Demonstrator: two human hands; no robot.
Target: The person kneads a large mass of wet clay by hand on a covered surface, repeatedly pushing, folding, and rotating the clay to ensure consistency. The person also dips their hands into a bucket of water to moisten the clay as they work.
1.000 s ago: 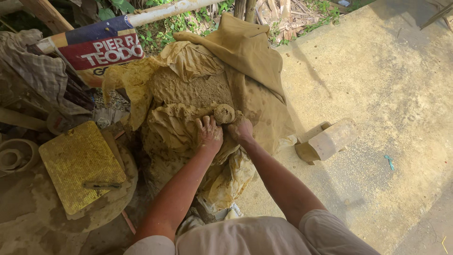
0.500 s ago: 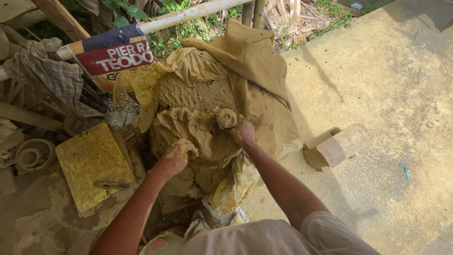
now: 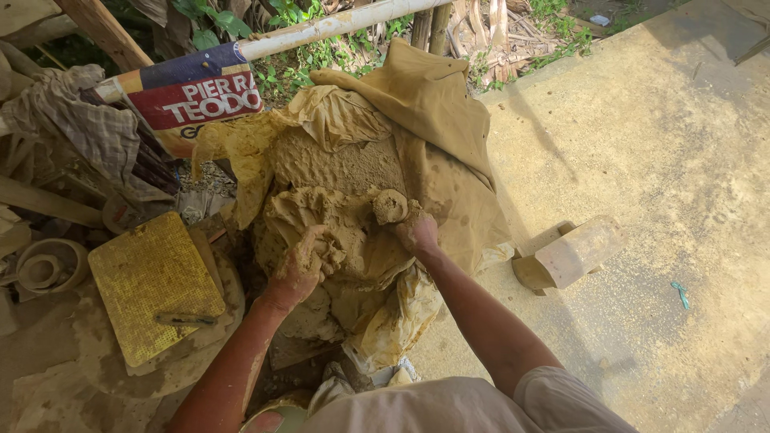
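A big heap of tan clay [image 3: 337, 172] sits wrapped in muddy plastic sheeting [image 3: 401, 313] and a brown cloth [image 3: 441, 112]. My left hand [image 3: 301, 269], smeared with clay, presses into the heap's near left side, fingers dug into the soft mass. My right hand [image 3: 417, 232] grips the clay just below a rounded lump of clay [image 3: 391, 206] that sticks up from the heap. Both forearms reach forward from the bottom of the view.
A yellow perforated board [image 3: 152, 281] with a small tool [image 3: 186, 319] on it lies left. A round ring-shaped object [image 3: 48, 265] sits far left. A printed sack [image 3: 192, 96] and pipe [image 3: 337, 22] stand behind. A small wooden stool [image 3: 573, 252] rests on the concrete floor at right.
My left hand slid from the top of the heap, beside the right hand, down to its near left side. The right hand stayed at the rounded lump.
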